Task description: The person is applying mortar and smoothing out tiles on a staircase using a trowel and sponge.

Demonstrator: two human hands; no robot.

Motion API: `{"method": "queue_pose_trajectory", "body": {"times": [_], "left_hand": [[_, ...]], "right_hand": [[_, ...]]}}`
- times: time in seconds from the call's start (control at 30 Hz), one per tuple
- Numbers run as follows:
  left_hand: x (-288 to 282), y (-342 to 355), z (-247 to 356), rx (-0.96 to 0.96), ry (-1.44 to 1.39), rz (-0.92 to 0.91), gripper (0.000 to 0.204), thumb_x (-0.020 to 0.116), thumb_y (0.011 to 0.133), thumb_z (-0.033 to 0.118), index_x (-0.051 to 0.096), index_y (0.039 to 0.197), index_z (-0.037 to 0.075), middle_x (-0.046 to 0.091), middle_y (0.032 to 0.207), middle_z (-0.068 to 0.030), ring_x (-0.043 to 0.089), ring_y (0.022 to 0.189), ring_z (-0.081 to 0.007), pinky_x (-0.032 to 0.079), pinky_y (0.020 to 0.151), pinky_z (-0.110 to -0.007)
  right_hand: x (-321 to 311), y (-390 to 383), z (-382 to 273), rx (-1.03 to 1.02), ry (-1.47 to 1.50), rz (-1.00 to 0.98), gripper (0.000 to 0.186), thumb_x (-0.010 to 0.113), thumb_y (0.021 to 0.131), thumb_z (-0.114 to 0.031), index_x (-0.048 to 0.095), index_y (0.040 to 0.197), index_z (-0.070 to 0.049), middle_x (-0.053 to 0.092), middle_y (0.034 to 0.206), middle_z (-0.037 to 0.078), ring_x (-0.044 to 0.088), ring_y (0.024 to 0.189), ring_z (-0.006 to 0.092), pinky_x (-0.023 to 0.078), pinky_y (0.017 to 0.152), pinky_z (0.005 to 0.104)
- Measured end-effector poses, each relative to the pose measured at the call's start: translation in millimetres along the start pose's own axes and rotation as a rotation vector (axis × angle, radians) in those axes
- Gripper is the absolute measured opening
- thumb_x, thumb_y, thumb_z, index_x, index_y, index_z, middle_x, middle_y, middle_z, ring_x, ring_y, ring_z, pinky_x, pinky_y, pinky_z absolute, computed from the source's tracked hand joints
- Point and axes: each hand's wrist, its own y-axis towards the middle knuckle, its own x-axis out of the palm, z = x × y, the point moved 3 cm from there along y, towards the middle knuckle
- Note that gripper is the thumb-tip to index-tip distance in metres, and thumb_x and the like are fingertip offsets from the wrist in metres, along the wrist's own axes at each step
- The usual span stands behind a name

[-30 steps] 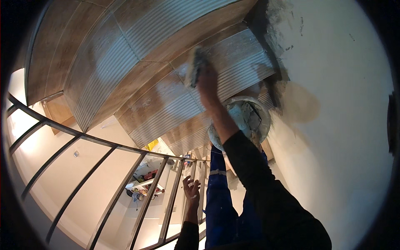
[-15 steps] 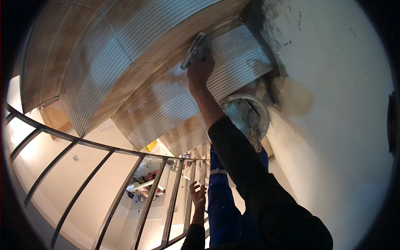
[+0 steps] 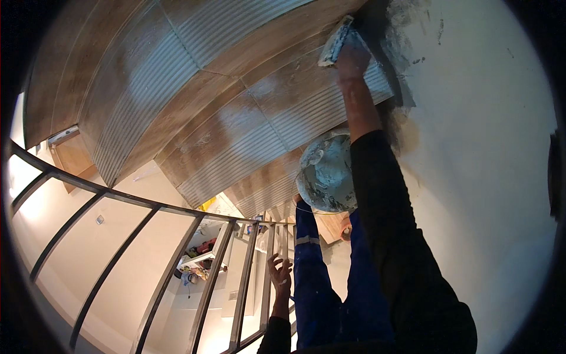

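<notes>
Your right hand (image 3: 352, 61) covers the handle of the float (image 3: 333, 42), and its fingertips blur into shadow. Your right sleeve (image 3: 389, 200) hides one side of the bucket (image 3: 305, 177). You can't tell whether your left hand (image 3: 280, 274) touches the railing (image 3: 158, 207). Your trousers (image 3: 309, 265) run off the lower edge; the rim crops the upper steps (image 3: 106, 59) and a dark thing (image 3: 554, 177) at far right. The clutter (image 3: 197, 268) beyond the railing is too small to tell.
</notes>
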Motion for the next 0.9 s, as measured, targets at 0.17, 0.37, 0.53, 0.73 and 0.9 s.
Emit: {"method": "queue_pose_trajectory", "body": {"times": [0.17,0.37,0.53,0.73,0.9], "left_hand": [[-48.5,-14.6,-12.5,0.008,0.028,0.1,0.063,0.078,0.099,0.031,0.048,0.149,0.005,0.061,0.124,-0.0183,0.076,0.095,-0.0263,0.062,0.075,-0.036],[-15.8,6.1,0.1,0.061,0.089,0.044,0.058,0.076,0.101,0.03,0.049,0.148,0.009,0.064,0.123,-0.0157,0.075,0.097,-0.025,0.061,0.081,-0.039],[-8.3,-15.2,40.0,0.126,0.056,0.077,0.055,0.073,0.102,0.027,0.049,0.148,0.009,0.065,0.121,-0.0151,0.074,0.098,-0.0243,0.06,0.083,-0.038],[17.5,-26.5,13.6,0.076,-0.069,0.024,0.058,0.076,0.099,0.024,0.049,0.147,0.007,0.059,0.125,-0.0157,0.073,0.097,-0.024,0.058,0.078,-0.035],[27.5,-26.5,21.8,0.165,-0.016,0.034,0.052,0.076,0.097,0.02,0.055,0.141,0.001,0.062,0.12,-0.0137,0.069,0.095,-0.0189,0.057,0.075,-0.032]], "right_hand": [[33.2,-145.6,-84.8,0.048,0.472,-0.058,0.036,0.05,0.104,-0.022,0.074,0.116,0.001,0.075,0.11,0.026,0.071,0.104,0.0455,0.054,0.095,0.0527],[21.6,-278.1,-154.4,-0.119,0.593,-0.441,0.03,0.055,0.107,-0.012,0.065,0.131,0.002,0.07,0.117,0.028,0.065,0.113,0.0461,0.049,0.105,0.0535],[-48.6,-336.0,-165.0,0.15,0.813,-0.662,0.035,0.054,0.111,-0.018,0.063,0.138,0.002,0.073,0.112,0.025,0.072,0.101,0.0389,0.056,0.092,0.0451],[-129.8,-321.3,-43.4,0.931,1.189,-1.008,0.041,0.052,0.115,-0.035,0.065,0.14,-0.005,0.068,0.106,0.003,0.063,0.092,0.0095,0.054,0.082,0.0271],[-183.5,-199.7,-8.6,0.247,0.637,-0.617,0.036,0.055,0.113,-0.034,0.065,0.133,-0.005,0.065,0.115,0.006,0.064,0.101,0.0126,0.055,0.085,0.0295]]}}
